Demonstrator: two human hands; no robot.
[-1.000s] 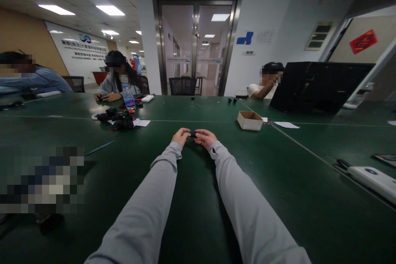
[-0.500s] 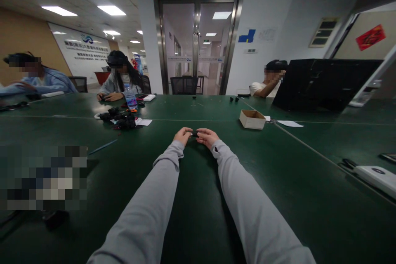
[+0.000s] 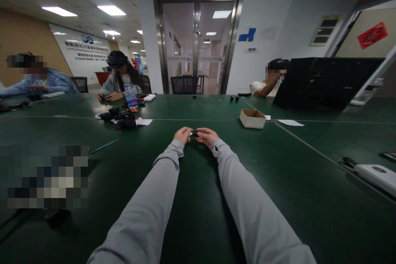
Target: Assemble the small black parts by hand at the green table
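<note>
Mid-table, left hand (image 3: 182, 135) and right hand (image 3: 206, 136) on small black part (image 3: 194, 133).

I sit in an office. A long green table (image 3: 93, 132) is shared with other people, under ceiling panel lights (image 3: 111, 10). Glass double doors (image 3: 198, 41) and a company wall sign (image 3: 82, 49) face me.

Dark green table (image 3: 278, 181), grey sleeves (image 3: 247, 206)

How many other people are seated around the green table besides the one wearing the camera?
3. One person in a blue top sits far left, one in a dark cap behind the water bottle, and one beside the black screen; it may hide more.
</note>
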